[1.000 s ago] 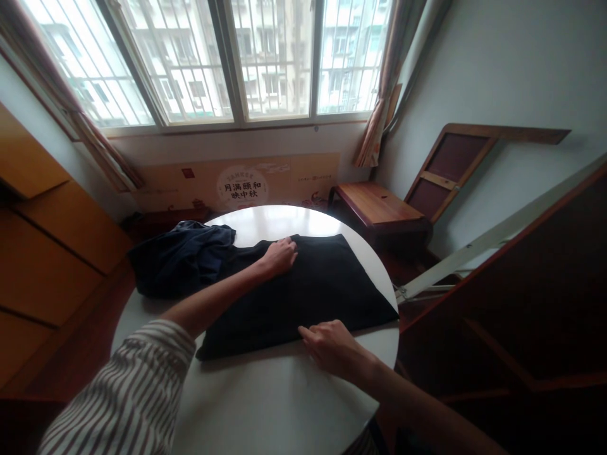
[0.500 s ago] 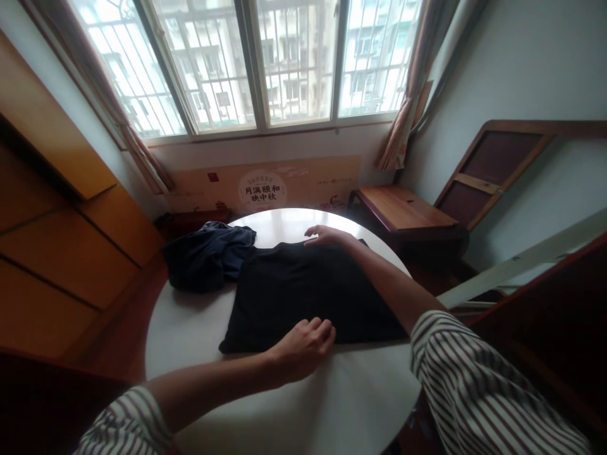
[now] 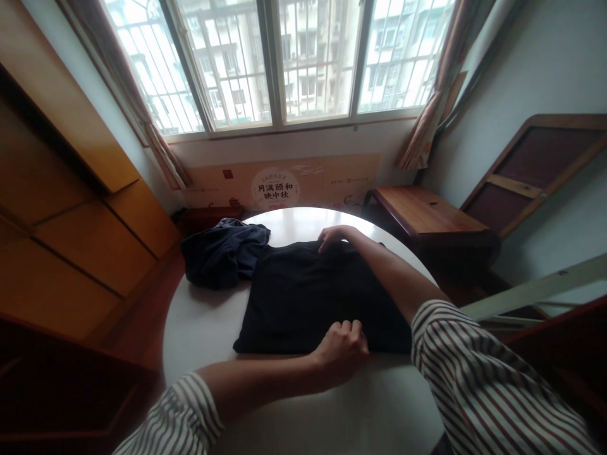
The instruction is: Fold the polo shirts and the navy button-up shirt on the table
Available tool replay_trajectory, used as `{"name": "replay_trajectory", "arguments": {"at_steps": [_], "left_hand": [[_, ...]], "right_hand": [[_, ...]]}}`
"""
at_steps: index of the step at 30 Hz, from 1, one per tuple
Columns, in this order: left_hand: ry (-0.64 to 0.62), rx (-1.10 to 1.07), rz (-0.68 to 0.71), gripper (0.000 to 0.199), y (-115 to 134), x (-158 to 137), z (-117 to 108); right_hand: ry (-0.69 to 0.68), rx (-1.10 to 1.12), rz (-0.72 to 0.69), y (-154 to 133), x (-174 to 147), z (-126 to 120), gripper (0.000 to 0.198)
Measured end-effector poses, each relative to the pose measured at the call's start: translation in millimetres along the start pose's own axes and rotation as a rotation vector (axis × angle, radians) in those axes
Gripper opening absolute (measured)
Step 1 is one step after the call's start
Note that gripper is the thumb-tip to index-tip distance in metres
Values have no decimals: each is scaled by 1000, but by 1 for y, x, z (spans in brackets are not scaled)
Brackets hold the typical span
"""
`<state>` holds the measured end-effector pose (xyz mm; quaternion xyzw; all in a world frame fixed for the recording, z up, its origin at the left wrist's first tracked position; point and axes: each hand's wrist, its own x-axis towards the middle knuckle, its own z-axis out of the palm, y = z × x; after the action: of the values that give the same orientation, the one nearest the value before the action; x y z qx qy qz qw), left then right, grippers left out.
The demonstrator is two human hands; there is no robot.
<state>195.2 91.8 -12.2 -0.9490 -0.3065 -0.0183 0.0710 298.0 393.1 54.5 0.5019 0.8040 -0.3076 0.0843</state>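
Note:
A black garment (image 3: pixel 303 297) lies folded into a flat, roughly four-sided shape on a round white table (image 3: pixel 199 328). At its near edge, right of the middle, my left hand (image 3: pixel 344 347) is closed with the fingers curled over the cloth. My right hand (image 3: pixel 336 235) reaches across to the far edge, where its fingers point down and pinch the fabric; the fingertips are partly hidden. Beside the garment's far left corner rests a crumpled dark blue piece of clothing (image 3: pixel 222 253), touched by neither hand.
A wooden bench (image 3: pixel 427 212) stands beyond the table on the right, near a leaning framed panel (image 3: pixel 512 170). Yellow-brown cabinets (image 3: pixel 109 246) line the left side. A printed banner (image 3: pixel 199 177) hangs below the barred window (image 3: pixel 313 69).
My left hand has slid right along the garment's near edge. My right hand's fingers, stretched out before, have bent down onto the far edge. The view has shifted slightly.

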Motion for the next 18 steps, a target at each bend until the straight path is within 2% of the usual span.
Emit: {"name": "replay_trajectory", "arguments": {"at_steps": [3, 6, 9, 12, 15, 18], "left_hand": [[25, 17, 80, 19, -8, -10, -6], [125, 53, 97, 22, -24, -31, -23], [335, 66, 60, 27, -45, -59, -46], [577, 22, 30, 27, -64, -89, -66], [709, -42, -25, 31, -78, -118, -84], [820, -136, -131, 35, -85, -144, -107]], "right_hand": [[42, 65, -17, 1, -10, -6, 72], [84, 138, -61, 2, -32, -15, 64], [89, 294, -150, 4, -63, -24, 55], [124, 632, -291, 8, -98, -24, 51], [264, 916, -381, 8, -133, -14, 49], [505, 1061, -435, -1, -175, -1, 47]]}}
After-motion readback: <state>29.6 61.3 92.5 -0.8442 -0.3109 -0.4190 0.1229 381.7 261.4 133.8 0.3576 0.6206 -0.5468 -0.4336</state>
